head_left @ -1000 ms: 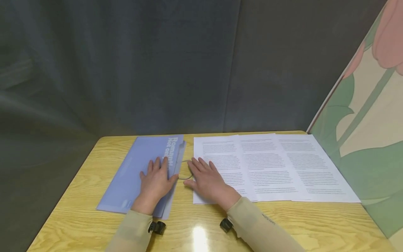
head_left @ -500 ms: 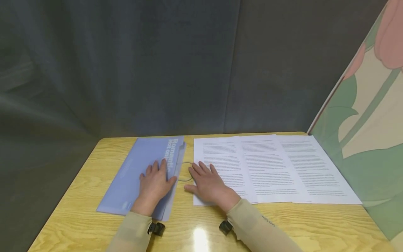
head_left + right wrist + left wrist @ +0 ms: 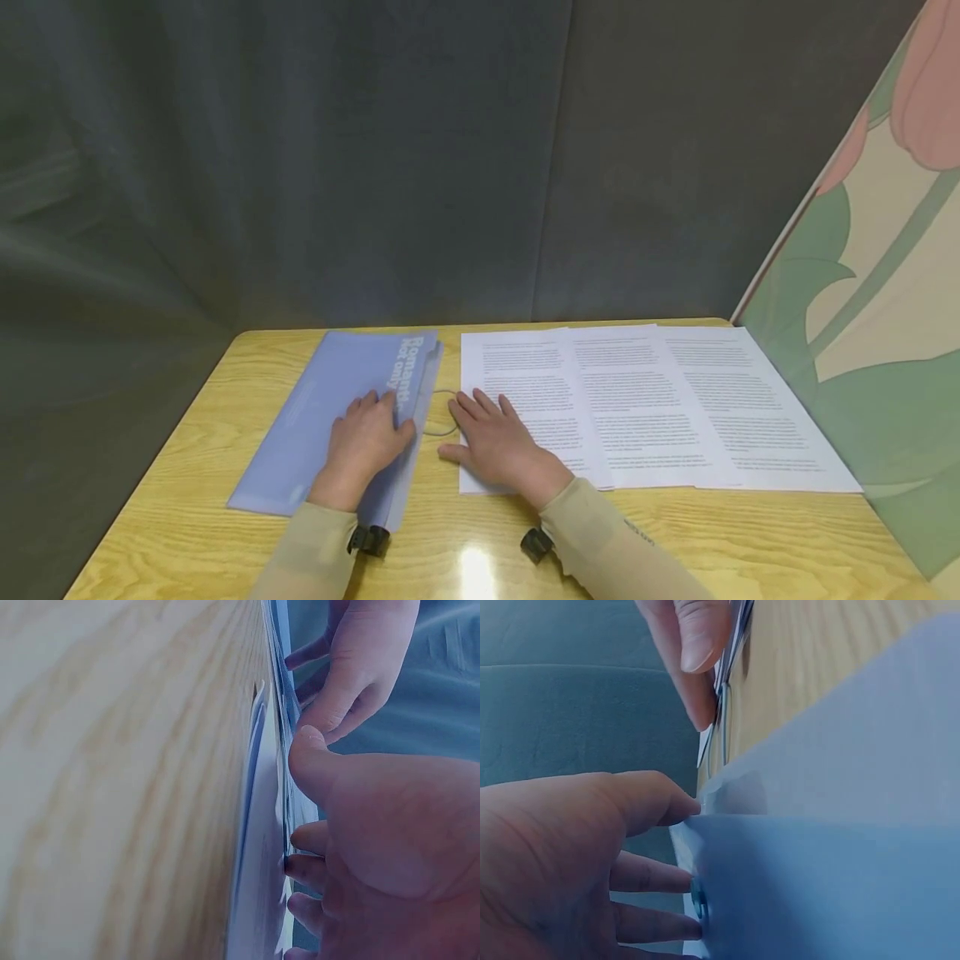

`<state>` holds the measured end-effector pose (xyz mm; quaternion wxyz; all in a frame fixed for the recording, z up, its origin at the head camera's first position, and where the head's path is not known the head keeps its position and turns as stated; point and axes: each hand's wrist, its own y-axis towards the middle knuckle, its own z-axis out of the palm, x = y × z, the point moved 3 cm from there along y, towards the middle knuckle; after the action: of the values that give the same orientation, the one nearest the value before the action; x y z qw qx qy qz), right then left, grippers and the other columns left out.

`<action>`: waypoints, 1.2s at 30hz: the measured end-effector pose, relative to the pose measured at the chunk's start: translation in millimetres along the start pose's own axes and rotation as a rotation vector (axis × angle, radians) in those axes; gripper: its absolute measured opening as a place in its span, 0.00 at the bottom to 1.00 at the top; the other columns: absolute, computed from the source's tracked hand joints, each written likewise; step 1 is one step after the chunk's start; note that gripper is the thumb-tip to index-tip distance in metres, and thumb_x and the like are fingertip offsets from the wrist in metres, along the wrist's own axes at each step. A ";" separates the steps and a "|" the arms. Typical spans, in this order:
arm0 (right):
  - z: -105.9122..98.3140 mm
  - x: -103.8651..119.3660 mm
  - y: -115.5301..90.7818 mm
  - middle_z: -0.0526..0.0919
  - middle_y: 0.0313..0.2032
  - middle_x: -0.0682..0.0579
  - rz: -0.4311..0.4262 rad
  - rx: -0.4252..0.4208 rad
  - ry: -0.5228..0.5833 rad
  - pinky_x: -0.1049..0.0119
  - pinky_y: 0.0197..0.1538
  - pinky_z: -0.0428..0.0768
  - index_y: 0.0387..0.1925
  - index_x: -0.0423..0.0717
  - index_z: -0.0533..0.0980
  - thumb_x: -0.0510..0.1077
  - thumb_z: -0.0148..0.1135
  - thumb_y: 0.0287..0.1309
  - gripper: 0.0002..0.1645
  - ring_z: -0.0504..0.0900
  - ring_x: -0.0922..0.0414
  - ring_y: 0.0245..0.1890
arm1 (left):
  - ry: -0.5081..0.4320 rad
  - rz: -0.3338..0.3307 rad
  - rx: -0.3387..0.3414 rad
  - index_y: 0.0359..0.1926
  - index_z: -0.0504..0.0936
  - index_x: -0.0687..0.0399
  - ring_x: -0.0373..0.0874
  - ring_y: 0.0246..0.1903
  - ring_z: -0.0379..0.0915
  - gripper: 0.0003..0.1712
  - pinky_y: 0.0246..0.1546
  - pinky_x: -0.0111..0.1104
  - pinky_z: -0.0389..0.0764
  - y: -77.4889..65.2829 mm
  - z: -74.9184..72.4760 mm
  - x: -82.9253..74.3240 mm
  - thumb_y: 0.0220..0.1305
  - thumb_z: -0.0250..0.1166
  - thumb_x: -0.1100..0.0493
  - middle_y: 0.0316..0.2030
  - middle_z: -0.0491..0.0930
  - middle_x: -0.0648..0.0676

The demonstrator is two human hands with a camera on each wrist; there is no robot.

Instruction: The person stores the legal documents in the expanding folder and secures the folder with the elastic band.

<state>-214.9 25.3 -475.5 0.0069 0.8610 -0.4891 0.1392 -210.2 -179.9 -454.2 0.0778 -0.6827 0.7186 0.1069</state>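
Blue folder [image 3: 300, 433] points lengthwise at the table's far edge [image 3: 277, 336], under my loose left hand [image 3: 363, 442]; right hand [image 3: 498, 442] splays over the leftmost page [image 3: 525, 358].

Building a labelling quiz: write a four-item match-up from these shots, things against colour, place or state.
1. Folder
2. Printed sheets
3. Cord
4. Curtain

A. White, overlapping
B. Dark, behind the table
C. Blue, under the left hand
D. Thin, curved, between left hand and right hand

Pairs: 1-C, 2-A, 3-D, 4-B
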 end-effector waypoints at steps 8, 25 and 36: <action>2.3 -2.2 0.3 0.55 0.87 0.50 -0.004 0.014 0.011 0.40 0.84 0.47 0.87 0.49 0.58 0.72 0.50 0.81 0.49 0.49 0.47 0.87 | -0.025 0.059 -0.023 0.60 0.84 0.71 0.66 0.43 0.84 0.25 0.45 0.59 0.83 2.2 -6.1 2.0 0.73 0.63 0.54 0.44 0.85 0.69; -1.6 -0.2 -2.5 0.54 0.87 0.49 -0.017 0.025 0.022 0.39 0.84 0.48 0.87 0.47 0.59 0.71 0.52 0.81 0.49 0.49 0.46 0.87 | -0.050 0.144 -0.097 0.38 0.79 0.62 0.62 0.22 0.77 0.12 0.29 0.57 0.78 2.0 -19.4 6.4 0.81 0.54 0.62 0.22 0.74 0.61; 4.2 -5.3 0.0 0.53 0.87 0.49 -0.030 0.019 0.033 0.39 0.84 0.46 0.88 0.49 0.58 0.72 0.51 0.80 0.50 0.48 0.46 0.87 | -0.220 0.134 -0.051 0.33 0.64 0.53 0.43 0.18 0.52 0.16 0.23 0.38 0.60 5.1 -28.4 15.6 0.86 0.47 0.63 0.21 0.61 0.53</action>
<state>-216.5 29.1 -480.9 0.0089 0.8659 -0.4746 0.1580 -215.2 -202.1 -430.6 0.1315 -0.6192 0.7467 0.2046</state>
